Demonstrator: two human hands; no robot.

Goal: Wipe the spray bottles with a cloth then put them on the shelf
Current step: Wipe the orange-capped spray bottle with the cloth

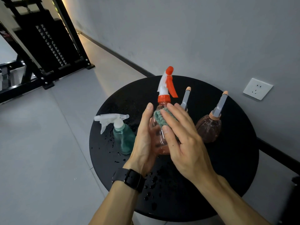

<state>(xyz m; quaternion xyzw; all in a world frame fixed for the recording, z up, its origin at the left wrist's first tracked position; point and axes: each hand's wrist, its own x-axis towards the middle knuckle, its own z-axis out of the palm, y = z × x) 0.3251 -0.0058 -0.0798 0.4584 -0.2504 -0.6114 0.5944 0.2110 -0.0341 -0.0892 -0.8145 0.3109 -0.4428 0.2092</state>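
A clear orange spray bottle (164, 99) with a white and orange trigger head stands upright over the round black table (227, 168). My left hand (142, 143) grips its body from the left, with the fingers showing through the plastic. My right hand (183, 140) holds a green cloth (158, 118) against the bottle's shoulder, fingers and thumb over the cloth. A teal spray bottle (124, 140) with a white head stands to the left. A brown bottle (209, 129) with a grey nozzle stands to the right. Only the nozzle of a second brown bottle (185, 99) shows behind my right hand.
Water drops (151, 185) lie on the table's near and left parts. A black metal rack (48, 46) stands on the grey floor at the upper left. A grey wall with a white socket (257, 89) runs close behind the table.
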